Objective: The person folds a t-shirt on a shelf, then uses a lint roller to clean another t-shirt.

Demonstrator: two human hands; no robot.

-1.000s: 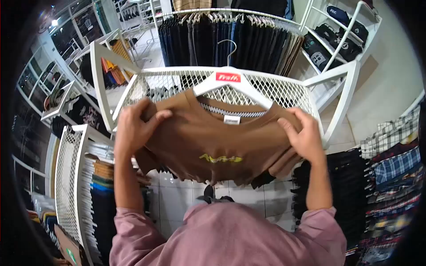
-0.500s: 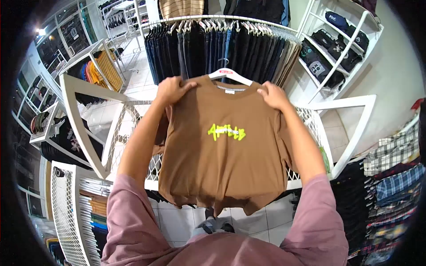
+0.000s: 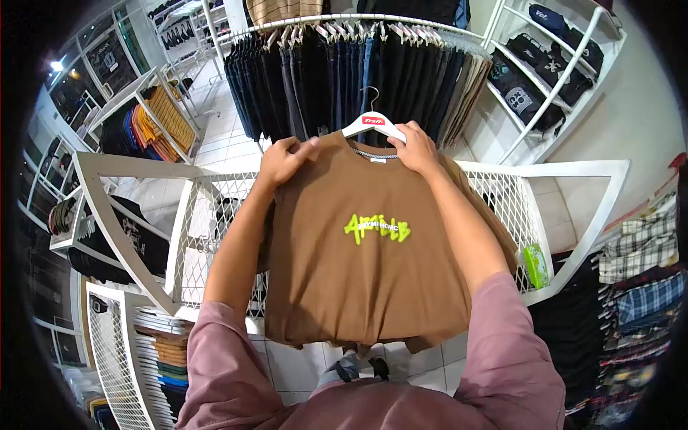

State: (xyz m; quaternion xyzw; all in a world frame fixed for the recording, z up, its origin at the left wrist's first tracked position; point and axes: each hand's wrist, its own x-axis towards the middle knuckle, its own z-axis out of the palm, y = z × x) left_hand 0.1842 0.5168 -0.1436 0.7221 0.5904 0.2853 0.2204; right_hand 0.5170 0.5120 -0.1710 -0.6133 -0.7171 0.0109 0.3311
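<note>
A brown T-shirt point(image 3: 358, 279) with lime-green lettering on its chest hangs spread in front of me on a white clothes hanger point(image 3: 355, 127) with a red label. The hanger's metal hook points up and away from me. My left hand point(image 3: 285, 162) is closed on the shirt's left shoulder, thumb on top. At the other side of the collar, my right hand point(image 3: 417, 149) is closed round the hanger's right arm, thumb beside the neckline. Some of its fingers are hidden. The shirt's lower part drapes over a white mesh rack point(image 3: 215, 247).
A curved rail point(image 3: 344, 20) of dark jeans point(image 3: 308, 86) stands straight ahead. Shelves with bags point(image 3: 527, 97) are at the upper right. Plaid shirts point(image 3: 648, 294) hang at the right. A green packet point(image 3: 534, 265) lies on the mesh rack. More hung clothes point(image 3: 161, 351) stand at lower left.
My right hand has moved inward from the shirt's right shoulder to the hanger beside the collar. The shirt's right side now spreads outward, and more of the hanger and its label shows.
</note>
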